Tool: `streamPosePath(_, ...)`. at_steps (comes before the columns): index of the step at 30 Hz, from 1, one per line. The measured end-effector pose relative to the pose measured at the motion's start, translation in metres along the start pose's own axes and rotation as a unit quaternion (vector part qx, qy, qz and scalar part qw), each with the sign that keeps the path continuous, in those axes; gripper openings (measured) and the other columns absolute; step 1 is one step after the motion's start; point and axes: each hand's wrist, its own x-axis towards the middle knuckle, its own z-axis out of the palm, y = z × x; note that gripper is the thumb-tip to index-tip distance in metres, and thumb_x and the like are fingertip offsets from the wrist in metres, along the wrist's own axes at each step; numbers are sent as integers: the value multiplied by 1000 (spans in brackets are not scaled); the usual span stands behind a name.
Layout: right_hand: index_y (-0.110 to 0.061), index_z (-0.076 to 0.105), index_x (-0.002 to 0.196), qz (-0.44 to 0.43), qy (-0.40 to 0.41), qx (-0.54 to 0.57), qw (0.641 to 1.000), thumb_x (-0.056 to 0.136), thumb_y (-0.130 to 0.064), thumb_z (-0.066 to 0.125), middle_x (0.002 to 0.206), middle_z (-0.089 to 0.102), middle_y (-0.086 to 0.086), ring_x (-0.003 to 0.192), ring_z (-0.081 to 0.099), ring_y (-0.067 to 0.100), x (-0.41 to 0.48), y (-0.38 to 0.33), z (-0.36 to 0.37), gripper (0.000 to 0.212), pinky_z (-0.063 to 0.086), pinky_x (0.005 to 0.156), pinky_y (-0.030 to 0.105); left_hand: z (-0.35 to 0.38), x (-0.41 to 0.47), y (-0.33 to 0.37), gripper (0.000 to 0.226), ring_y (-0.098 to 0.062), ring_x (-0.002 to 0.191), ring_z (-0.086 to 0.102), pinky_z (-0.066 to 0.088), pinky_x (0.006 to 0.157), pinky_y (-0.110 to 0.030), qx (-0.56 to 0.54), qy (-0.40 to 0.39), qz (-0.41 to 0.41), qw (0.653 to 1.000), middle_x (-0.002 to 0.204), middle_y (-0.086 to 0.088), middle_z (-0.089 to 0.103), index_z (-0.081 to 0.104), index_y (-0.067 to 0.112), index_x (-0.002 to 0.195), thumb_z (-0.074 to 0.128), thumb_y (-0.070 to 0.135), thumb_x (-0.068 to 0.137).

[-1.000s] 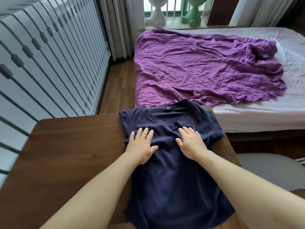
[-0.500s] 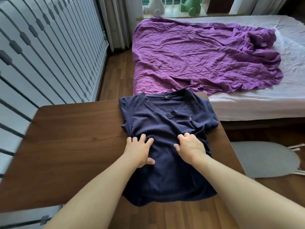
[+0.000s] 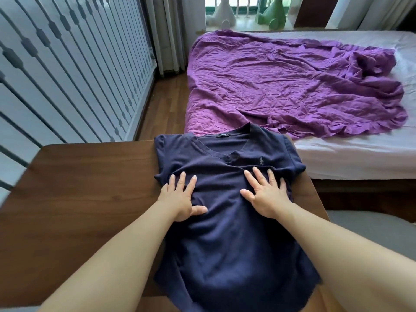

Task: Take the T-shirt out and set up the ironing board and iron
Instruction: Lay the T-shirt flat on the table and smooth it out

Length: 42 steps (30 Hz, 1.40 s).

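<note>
Both hands have slid up the dark navy cotton T-shirt (image 3: 225, 221) toward twelve o'clock — left hand (image 3: 180, 200) and right hand (image 3: 265, 197) spread flat, pressing wrinkles out.

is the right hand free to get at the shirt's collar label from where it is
Probably yes: the right hand lies flat on the navy T-shirt just below the collar label, with only bare fabric between them.

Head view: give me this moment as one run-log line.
T-shirt: flat on wooden table, collar toward bed | left hand: open, palm on shirt | right hand: open, palm on shirt | iron: not visible
</note>
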Motion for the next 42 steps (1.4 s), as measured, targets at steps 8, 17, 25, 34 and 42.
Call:
streamPosePath(8, -36, 0, 151, 13, 31, 8, 999, 94, -60, 25, 160, -13, -5, 147, -16, 23, 1, 6, 5, 66, -7, 117, 50, -4, 13, -5, 96, -32, 143, -14, -2, 118, -45, -45, 45, -35, 997, 156, -8, -19, -13, 28, 148, 34, 76, 79)
streamPosePath(17, -18, 27, 149, -80, 105, 14, 991, 97, -44, 36, 159, 17, 3, 148, 11, 27, -31, 2, 11, 59, 6, 119, 44, -1, -14, 25, 102, -28, 144, -14, -2, 117, -46, -27, 78, 16, 996, 157, -5, -15, -10, 25, 149, 44, 74, 77)
streamPosePath(25, -16, 73, 95, -178, 89, -50, 979, 68, -35, 66, 106, 71, 5, 96, 69, 27, -95, 12, 29, 34, 60, 67, 36, 28, -74, 22, 88, -32, 145, -2, 13, 117, -41, 22, 0, 57, 998, 158, -5, -9, -4, 31, 149, 50, 60, 85)
streamPosePath(34, -20, 14, 152, -104, -13, -34, 994, 97, -42, 40, 161, 7, 1, 147, 12, 19, -130, 11, 19, 65, 23, 116, 34, 34, -112, 20, 67, -26, 134, 30, 37, 102, -39, 62, 35, 44, 996, 146, -7, 25, 22, 20, 143, 55, 41, 89)
streamPosePath(42, -31, -4, 151, -59, -66, -57, 994, 87, -60, 46, 160, -16, -2, 147, -9, 29, -139, 7, 26, 86, 17, 118, 45, 42, -123, 14, 97, -26, 145, 0, 11, 117, -43, 87, -15, 12, 996, 158, -6, -2, -3, 21, 150, 62, 45, 83)
